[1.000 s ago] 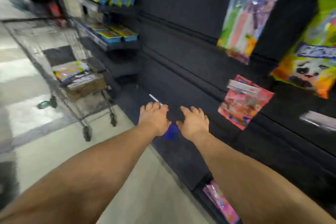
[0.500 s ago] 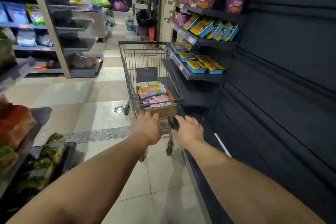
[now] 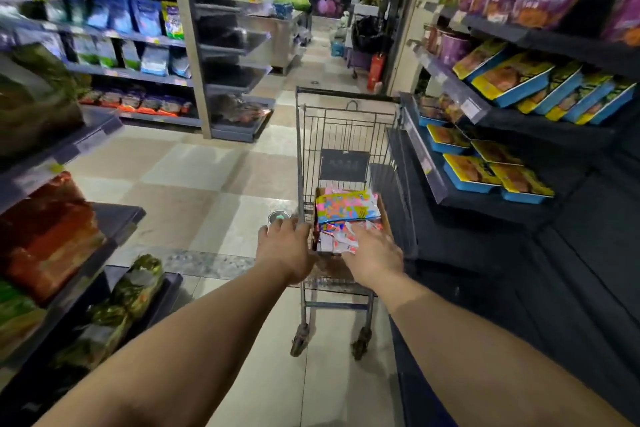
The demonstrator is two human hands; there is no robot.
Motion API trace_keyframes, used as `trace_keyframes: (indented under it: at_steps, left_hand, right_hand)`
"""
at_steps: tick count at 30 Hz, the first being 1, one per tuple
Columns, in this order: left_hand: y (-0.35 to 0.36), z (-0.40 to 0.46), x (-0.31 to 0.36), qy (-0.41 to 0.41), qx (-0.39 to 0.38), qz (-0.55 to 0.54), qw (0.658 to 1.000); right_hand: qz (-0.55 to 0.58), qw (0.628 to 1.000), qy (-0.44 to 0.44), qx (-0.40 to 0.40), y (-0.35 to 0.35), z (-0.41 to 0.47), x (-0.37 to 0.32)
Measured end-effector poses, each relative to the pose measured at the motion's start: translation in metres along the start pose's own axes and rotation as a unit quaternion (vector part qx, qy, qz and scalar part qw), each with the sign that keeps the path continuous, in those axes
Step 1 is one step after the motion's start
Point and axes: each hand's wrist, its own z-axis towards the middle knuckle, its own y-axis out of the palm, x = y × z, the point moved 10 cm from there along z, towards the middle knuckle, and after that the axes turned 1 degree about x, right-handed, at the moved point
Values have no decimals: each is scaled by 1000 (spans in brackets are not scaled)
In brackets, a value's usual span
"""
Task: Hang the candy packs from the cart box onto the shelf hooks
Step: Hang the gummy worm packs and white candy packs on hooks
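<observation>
Both arms reach out to the wire cart (image 3: 346,135) in the aisle. Left hand (image 3: 285,248) sits at its near left corner; right hand (image 3: 372,253) lies over the candy packs (image 3: 346,206) in the box (image 3: 383,210), fingers spread.

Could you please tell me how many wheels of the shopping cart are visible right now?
2: a left wheel and a right wheel at the near end of the shopping cart. The far wheels are hidden behind its frame.
</observation>
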Motion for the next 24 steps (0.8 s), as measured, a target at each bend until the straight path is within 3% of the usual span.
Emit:
trace_keyframes:
  at_steps: [6,15,24]
  left_hand:
    - [11,102,-46,-5,-15,8,1000]
    - [3,290,-92,90,-37,37,995]
    - [66,407,-27,167,-120,37,978]
  right_hand:
    - [0,1000,-3,-14,29,102,-29]
    - [17,993,115,-9,38,238,-39]
    - [49,963,265,-11,45,279,58]
